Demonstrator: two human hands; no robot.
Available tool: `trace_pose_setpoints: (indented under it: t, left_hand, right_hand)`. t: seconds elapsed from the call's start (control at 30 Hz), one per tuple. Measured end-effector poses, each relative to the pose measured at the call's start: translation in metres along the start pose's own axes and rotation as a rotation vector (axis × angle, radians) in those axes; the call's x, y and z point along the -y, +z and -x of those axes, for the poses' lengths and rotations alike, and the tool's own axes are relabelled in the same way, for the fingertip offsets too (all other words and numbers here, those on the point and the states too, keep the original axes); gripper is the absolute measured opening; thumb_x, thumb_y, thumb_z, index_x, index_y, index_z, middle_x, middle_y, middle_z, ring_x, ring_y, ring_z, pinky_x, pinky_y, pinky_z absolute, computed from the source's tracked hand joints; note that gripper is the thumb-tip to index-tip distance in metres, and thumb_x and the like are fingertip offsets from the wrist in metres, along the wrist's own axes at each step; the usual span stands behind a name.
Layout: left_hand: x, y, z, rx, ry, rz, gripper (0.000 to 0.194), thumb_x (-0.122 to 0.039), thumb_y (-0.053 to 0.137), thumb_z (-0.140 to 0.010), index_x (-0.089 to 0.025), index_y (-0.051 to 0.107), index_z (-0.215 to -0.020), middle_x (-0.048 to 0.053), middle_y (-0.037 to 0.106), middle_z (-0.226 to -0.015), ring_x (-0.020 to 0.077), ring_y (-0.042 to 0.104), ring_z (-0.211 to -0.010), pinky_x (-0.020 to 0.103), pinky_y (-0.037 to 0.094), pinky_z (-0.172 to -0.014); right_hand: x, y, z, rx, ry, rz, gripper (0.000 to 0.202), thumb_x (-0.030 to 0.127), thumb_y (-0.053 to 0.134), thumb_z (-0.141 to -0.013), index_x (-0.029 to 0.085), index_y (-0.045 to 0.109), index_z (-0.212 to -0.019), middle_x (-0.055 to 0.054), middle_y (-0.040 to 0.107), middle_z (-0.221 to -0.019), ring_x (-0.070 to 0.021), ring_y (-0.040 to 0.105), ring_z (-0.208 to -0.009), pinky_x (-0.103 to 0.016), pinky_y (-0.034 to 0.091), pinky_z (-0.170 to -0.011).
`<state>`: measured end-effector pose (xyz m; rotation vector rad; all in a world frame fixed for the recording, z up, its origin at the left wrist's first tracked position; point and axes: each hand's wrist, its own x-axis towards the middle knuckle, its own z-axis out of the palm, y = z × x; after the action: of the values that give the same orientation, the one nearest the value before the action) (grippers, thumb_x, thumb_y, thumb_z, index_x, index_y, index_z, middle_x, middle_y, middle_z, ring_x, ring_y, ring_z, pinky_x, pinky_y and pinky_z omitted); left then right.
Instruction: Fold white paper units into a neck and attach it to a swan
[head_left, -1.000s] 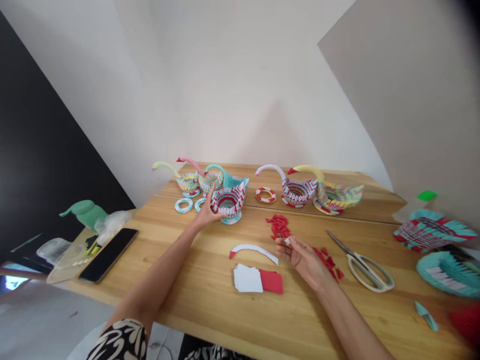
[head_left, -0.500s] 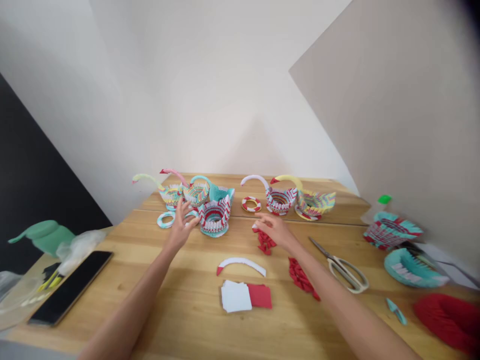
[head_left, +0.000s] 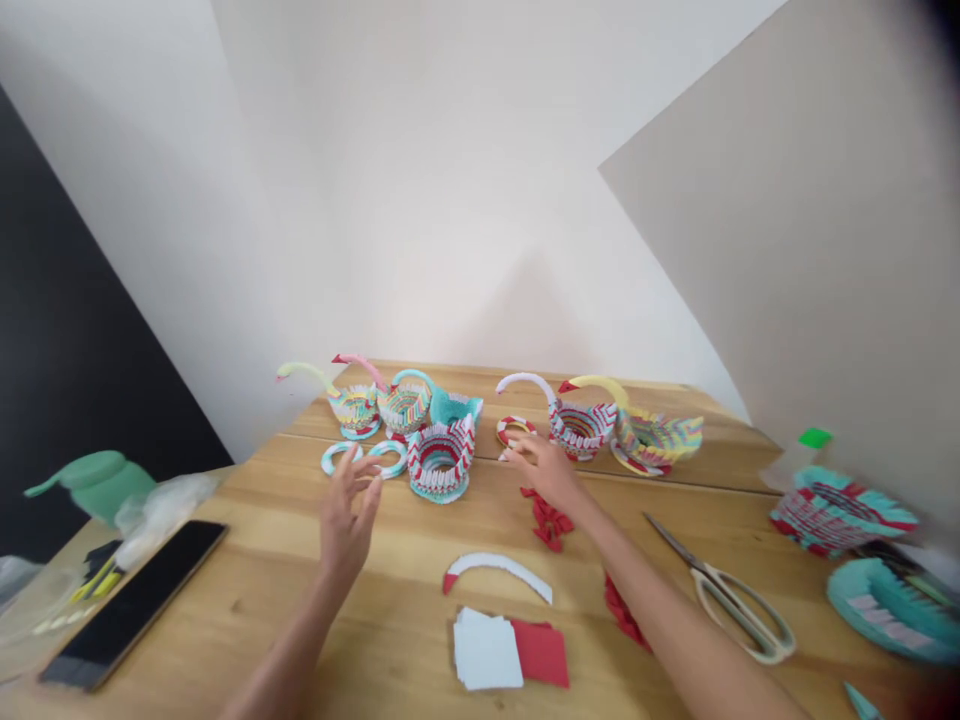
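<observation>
My left hand [head_left: 350, 515] is open in the air, fingers spread, just in front of two light blue and white rings, one of them a ring [head_left: 388, 459] to its right. My right hand [head_left: 546, 470] has its fingers pinched together, with a small white piece [head_left: 504, 457] at the tips, too small to make out well. It overlaps the front of a red and white ring [head_left: 516, 422]. Below it lie red folded paper pieces [head_left: 551, 522]. Nearer me are a curved white swan neck with red tip [head_left: 499, 562], white paper slips [head_left: 486, 650] and red slips [head_left: 541, 652].
Folded-paper swans stand at the back, including a yellow-necked swan [head_left: 656, 435] and a neckless red, white and blue body [head_left: 441, 465]. Scissors [head_left: 739, 605] lie right, near a teal and red body [head_left: 840, 510]. A phone [head_left: 139, 600] lies left, near a green container [head_left: 105, 485].
My left hand has drawn back from the swans toward me. My right hand has shifted forward from the red pieces to the red and white ring. The camera view has tilted slightly.
</observation>
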<state>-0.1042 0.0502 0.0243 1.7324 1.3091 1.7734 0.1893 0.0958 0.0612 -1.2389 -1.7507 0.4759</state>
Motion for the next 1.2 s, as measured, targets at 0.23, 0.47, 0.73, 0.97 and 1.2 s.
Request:
trace_pose_setpoints:
  t: [0.23,0.47,0.73,0.97,1.2]
  left_hand:
    - [-0.068,0.036,0.041,0.607,-0.064,0.076,0.039,-0.027,0.060,-0.083,-0.018,0.057,-0.121,0.008,0.069,-0.102,0.0157,0.063,-0.080,0.027,0.050,-0.075]
    - [-0.091,0.051,0.067,0.778,-0.362,0.299,0.027,-0.039,0.060,-0.080,-0.013,0.066,-0.082,0.004,0.067,-0.074,0.0126,0.057,-0.065,0.022,0.043,-0.061]
    - [-0.105,0.053,0.063,0.647,-0.455,0.336,0.028,-0.038,0.061,-0.075,-0.015,0.055,-0.061,-0.002,0.055,-0.055,0.0088,0.048,-0.053,0.021,0.038,-0.056]
    - [-0.099,0.064,0.062,0.588,-0.548,0.356,0.023,-0.035,0.061,-0.071,-0.016,0.053,-0.060,-0.002,0.055,-0.053,0.0089,0.047,-0.052,0.021,0.038,-0.054]
    - [-0.086,0.081,0.060,0.660,-0.560,0.350,0.024,-0.037,0.060,-0.072,-0.015,0.055,-0.065,-0.002,0.056,-0.055,0.0078,0.046,-0.050,0.021,0.037,-0.054]
  right_hand:
    - [0.059,0.000,0.095,0.188,0.105,-0.057,0.027,0.038,0.052,-0.087,0.020,0.062,-0.071,-0.001,0.066,-0.067,-0.0147,0.060,-0.065,-0.024,0.043,-0.060]
    - [0.070,0.001,0.120,0.155,0.107,-0.172,0.031,0.040,0.051,-0.087,0.020,0.056,-0.065,0.002,0.055,-0.056,-0.0114,0.049,-0.053,-0.023,0.036,-0.052]
    - [0.055,0.000,0.123,0.222,0.179,-0.459,0.043,0.055,0.048,-0.088,0.018,0.059,-0.068,-0.001,0.060,-0.062,-0.0129,0.054,-0.058,-0.026,0.044,-0.060]
    - [0.041,-0.002,0.120,0.146,0.284,-0.577,0.037,0.052,0.064,-0.077,0.020,0.068,-0.097,-0.006,0.070,-0.088,-0.0191,0.064,-0.079,-0.033,0.051,-0.074]
    - [0.019,0.010,0.126,0.022,0.209,-0.392,0.020,0.037,0.060,-0.080,0.019,0.066,-0.088,-0.001,0.066,-0.072,-0.0156,0.060,-0.068,-0.028,0.048,-0.068]
